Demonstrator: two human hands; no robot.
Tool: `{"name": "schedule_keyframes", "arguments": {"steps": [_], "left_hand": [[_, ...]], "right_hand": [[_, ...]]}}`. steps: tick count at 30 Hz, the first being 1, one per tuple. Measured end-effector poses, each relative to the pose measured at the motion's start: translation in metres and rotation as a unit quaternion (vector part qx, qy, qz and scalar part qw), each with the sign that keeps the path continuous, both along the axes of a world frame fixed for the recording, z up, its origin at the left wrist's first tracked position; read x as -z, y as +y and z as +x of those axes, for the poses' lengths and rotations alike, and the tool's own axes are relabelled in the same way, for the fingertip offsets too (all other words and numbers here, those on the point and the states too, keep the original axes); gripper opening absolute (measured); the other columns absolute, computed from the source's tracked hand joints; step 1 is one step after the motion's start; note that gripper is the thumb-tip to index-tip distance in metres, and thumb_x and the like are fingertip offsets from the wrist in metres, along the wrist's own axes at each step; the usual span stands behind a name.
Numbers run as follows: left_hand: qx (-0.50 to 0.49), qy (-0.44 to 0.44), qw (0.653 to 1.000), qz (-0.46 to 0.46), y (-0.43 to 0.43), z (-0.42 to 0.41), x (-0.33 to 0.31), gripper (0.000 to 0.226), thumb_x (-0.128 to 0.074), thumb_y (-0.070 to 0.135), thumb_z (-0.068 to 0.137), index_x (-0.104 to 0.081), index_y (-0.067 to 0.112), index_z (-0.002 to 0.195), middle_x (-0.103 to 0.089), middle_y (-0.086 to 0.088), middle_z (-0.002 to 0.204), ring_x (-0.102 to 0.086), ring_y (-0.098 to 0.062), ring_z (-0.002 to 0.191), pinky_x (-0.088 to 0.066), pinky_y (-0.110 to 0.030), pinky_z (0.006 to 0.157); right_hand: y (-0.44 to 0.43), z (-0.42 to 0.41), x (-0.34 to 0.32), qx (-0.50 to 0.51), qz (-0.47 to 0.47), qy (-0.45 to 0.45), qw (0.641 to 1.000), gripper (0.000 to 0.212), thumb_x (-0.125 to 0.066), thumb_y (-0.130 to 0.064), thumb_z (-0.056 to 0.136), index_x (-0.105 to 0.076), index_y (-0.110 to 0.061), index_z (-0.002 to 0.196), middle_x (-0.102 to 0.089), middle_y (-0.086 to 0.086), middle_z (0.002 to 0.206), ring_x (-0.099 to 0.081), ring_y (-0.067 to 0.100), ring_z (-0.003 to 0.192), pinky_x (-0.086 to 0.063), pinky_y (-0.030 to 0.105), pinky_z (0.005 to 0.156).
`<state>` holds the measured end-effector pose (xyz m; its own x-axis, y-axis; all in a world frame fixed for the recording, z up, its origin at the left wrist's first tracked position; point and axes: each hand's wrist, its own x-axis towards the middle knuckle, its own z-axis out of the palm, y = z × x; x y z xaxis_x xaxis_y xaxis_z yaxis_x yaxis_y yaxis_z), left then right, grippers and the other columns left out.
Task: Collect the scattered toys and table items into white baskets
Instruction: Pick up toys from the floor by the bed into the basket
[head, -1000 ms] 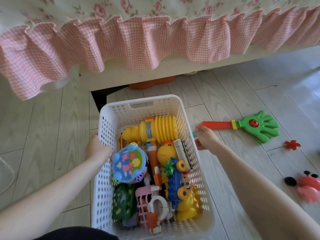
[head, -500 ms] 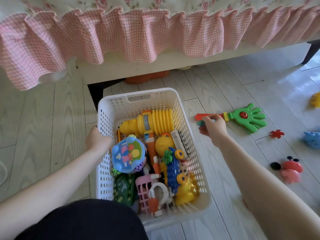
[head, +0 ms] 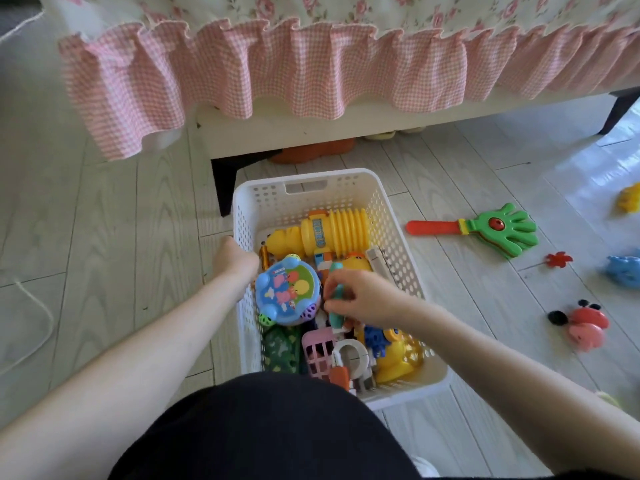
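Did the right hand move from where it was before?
Yes. The right hand moved left, from beside the green clapper to over the white basket, pinching a teal toy.

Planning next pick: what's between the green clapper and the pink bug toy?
Head view: a small red flower piece lies on the floor between them.

The right edge cuts off a yellow toy (head: 631, 198) and a blue toy (head: 625, 271). The bed (head: 346, 116) half hides an orange thing (head: 313, 151).
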<state>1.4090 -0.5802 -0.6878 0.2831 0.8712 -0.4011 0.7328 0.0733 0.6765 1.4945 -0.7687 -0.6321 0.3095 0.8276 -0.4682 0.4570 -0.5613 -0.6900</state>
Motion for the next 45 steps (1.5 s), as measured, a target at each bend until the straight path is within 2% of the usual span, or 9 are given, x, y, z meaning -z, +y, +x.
{"name": "schedule_keyframes", "arguments": {"steps": [8, 13, 17, 22, 26, 32, 39, 42, 45], "left_hand": [[0.009, 0.019, 1.000, -0.001, 0.002, 0.000, 0.003, 0.032, -0.047, 0.000, 0.085, -0.044, 0.003, 0.117, -0.054, -0.018, 0.118, -0.054, -0.034, 0.102, -0.043, -0.035, 0.069], [0.003, 0.028, 1.000, 0.006, 0.001, 0.003, 0.004, 0.032, -0.047, -0.002, 0.085, -0.044, 0.002, 0.116, -0.053, -0.020, 0.121, -0.053, -0.036, 0.105, -0.043, -0.035, 0.068], [0.001, 0.026, 1.000, 0.010, 0.000, 0.003, 0.003, 0.029, -0.045, -0.003, 0.087, -0.045, 0.001, 0.115, -0.054, -0.021, 0.119, -0.053, -0.037, 0.103, -0.043, -0.036, 0.068], [0.019, 0.021, 1.000, 0.005, 0.003, 0.001, 0.001, 0.028, -0.042, -0.003, 0.088, -0.045, -0.001, 0.116, -0.054, -0.022, 0.118, -0.053, -0.037, 0.102, -0.041, -0.034, 0.063], [0.025, 0.034, 0.999, 0.007, -0.004, 0.010, -0.006, 0.031, -0.040, -0.006, 0.088, -0.044, -0.001, 0.118, -0.052, -0.023, 0.120, -0.051, -0.037, 0.105, -0.040, -0.035, 0.068], [0.062, 0.023, 0.998, -0.015, -0.029, 0.057, -0.013, 0.037, -0.037, -0.008, 0.088, -0.041, -0.001, 0.125, -0.049, -0.023, 0.127, -0.048, -0.039, 0.114, -0.043, -0.042, 0.083], [0.057, 0.016, 0.998, -0.001, -0.038, 0.077, -0.008, 0.033, -0.036, -0.010, 0.086, -0.041, -0.005, 0.118, -0.050, -0.027, 0.119, -0.049, -0.040, 0.108, -0.043, -0.044, 0.080], [0.049, 0.026, 0.998, 0.010, -0.039, 0.080, -0.005, 0.028, -0.038, -0.006, 0.087, -0.043, -0.003, 0.114, -0.052, -0.026, 0.115, -0.052, -0.041, 0.103, -0.042, -0.040, 0.068], [0.043, 0.022, 0.999, 0.015, -0.040, 0.080, -0.003, 0.024, -0.039, -0.005, 0.087, -0.044, -0.003, 0.111, -0.052, -0.024, 0.111, -0.052, -0.040, 0.101, -0.044, -0.041, 0.073]], "right_hand": [[0.014, -0.017, 0.021, -0.070, -0.079, 0.045, 0.993, 0.016, -0.059, -0.019, 0.090, -0.055, -0.011, 0.103, -0.058, -0.002, 0.092, -0.067, 0.024, 0.076, -0.056, 0.028, 0.058], [0.013, 0.041, 0.004, 0.263, 0.099, 0.076, 0.957, 0.011, -0.059, -0.017, 0.089, -0.059, -0.008, 0.096, -0.066, 0.002, 0.069, -0.063, 0.006, 0.048, -0.051, 0.019, 0.046], [-0.008, 0.089, 0.008, 0.457, 0.161, -0.148, 0.862, 0.020, -0.057, -0.026, 0.089, -0.062, -0.010, 0.099, -0.069, 0.003, 0.086, -0.062, 0.014, 0.072, -0.049, 0.028, 0.067], [-0.025, 0.084, 0.032, 0.321, 0.035, -0.035, 0.946, 0.050, -0.055, -0.029, 0.091, -0.041, -0.011, 0.135, -0.060, 0.008, 0.112, -0.059, 0.013, 0.087, -0.048, 0.026, 0.075], [-0.033, 0.084, 0.046, 0.310, 0.073, -0.083, 0.945, 0.046, -0.043, -0.010, 0.095, -0.035, -0.010, 0.141, -0.053, 0.002, 0.099, -0.037, -0.004, 0.058, -0.030, 0.012, 0.053], [-0.068, 0.117, 0.037, 0.341, 0.052, -0.108, 0.932, 0.045, -0.044, -0.010, 0.095, -0.038, -0.011, 0.140, -0.061, 0.011, 0.116, -0.051, 0.001, 0.056, -0.037, 0.009, 0.042], [-0.084, 0.138, 0.042, 0.354, 0.077, -0.015, 0.932, 0.038, -0.051, -0.014, 0.092, -0.049, -0.013, 0.130, -0.057, -0.004, 0.067, -0.048, -0.004, 0.041, -0.037, 0.011, 0.041], [-0.092, 0.164, 0.048, 0.458, 0.113, 0.151, 0.869, 0.028, -0.058, -0.027, 0.089, -0.061, -0.004, 0.104, -0.068, 0.005, 0.079, -0.065, 0.011, 0.059, -0.053, 0.022, 0.052], [-0.082, 0.201, 0.067, 0.655, 0.138, 0.215, 0.711, 0.023, -0.057, -0.020, 0.091, -0.058, 0.000, 0.081, -0.064, 0.010, 0.065, -0.062, 0.012, 0.041, -0.051, 0.021, 0.040]]}}
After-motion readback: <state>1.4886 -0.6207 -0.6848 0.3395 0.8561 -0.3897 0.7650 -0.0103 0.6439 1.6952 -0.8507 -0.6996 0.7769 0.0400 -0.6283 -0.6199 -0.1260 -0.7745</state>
